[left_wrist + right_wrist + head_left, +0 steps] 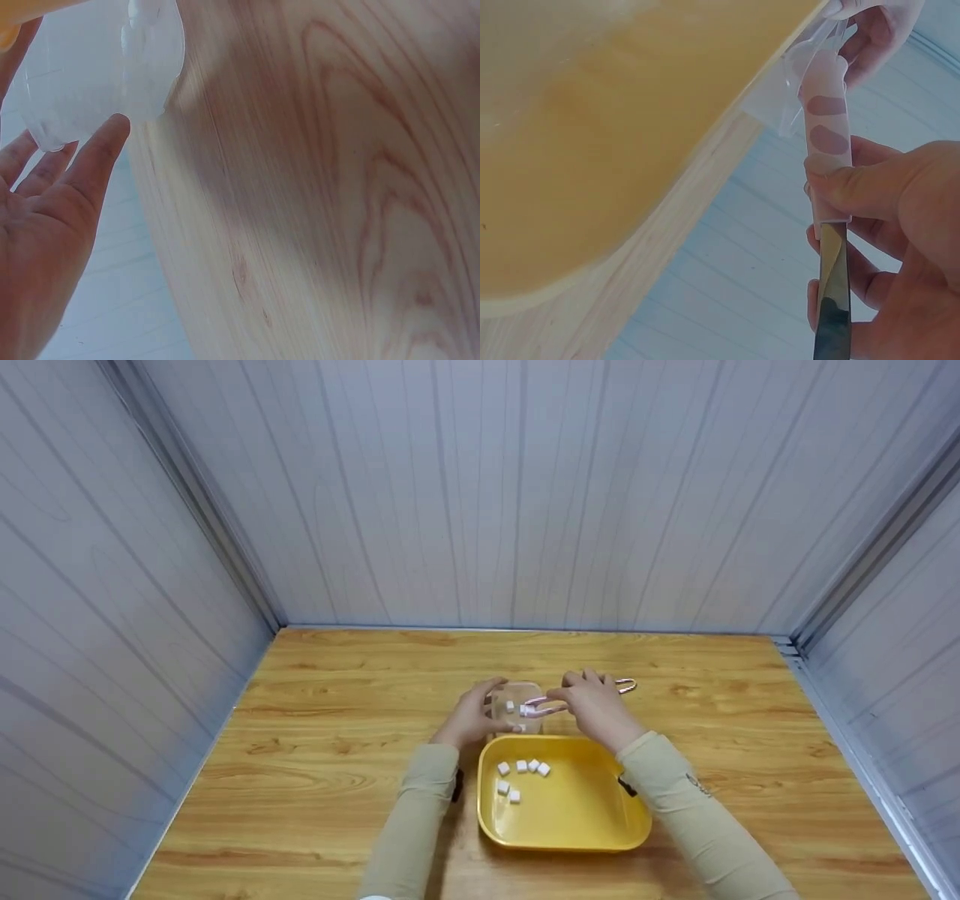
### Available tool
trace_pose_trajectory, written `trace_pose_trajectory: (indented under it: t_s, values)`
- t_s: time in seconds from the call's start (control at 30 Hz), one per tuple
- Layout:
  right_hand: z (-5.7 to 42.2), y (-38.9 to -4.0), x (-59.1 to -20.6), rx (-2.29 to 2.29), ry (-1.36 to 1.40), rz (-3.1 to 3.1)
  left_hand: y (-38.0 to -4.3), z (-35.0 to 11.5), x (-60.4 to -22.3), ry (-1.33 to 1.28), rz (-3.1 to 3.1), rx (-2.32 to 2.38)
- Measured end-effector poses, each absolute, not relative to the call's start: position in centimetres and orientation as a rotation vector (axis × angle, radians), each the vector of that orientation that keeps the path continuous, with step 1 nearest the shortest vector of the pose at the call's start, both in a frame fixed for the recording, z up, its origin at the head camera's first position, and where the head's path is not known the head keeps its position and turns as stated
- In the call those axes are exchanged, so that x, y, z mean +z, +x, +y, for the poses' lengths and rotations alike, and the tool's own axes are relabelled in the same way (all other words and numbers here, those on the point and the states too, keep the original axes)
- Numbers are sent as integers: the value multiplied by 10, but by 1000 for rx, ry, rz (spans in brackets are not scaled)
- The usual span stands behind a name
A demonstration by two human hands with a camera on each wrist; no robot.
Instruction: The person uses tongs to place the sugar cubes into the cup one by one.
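Pale panelled walls (480, 525) close in the wood-grain table (330, 735) on its far edge and both sides. Near the middle, a yellow tray (577, 810) carries six cubes (503, 787) toward its left side, and a clear container (105, 71) is just beyond the tray's far-left rim. The left hand (472, 716) holds this container, thumb on the near side and fingers on the far side, its grip spread to the width of the wall. The right hand (596, 709) has a narrow grip around the middle of a pair of tongs (829, 135), with the pink ends inside or over the container. One white cube (526, 710) shows at those ends; whether it is pinched or merely touched, I cannot tell.

Slipping looks the likeliest fault: the cube is small and smooth-looking, so pinching it by a corner or squeezing too hard could make it pop out, perhaps over the wall and onto the table. The container seems thin and light; if the tongs knock it while the left hand is slack, it could slide or tip, spilling what lies inside. Squeezed too firmly, its wall might buckle.
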State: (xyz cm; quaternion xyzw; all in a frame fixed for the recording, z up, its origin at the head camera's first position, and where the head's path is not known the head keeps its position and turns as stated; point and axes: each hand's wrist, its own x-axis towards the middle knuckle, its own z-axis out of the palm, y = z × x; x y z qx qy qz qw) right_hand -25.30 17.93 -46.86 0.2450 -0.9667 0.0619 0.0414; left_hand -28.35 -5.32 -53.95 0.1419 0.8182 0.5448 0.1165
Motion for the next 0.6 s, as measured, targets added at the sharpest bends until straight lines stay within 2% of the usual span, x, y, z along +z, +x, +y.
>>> trace_pose_trajectory:
  t_s: [0.6]
  values:
    - [179,-251,-472,151,734,-2931,-284,-53,-538,460,2465,1528]
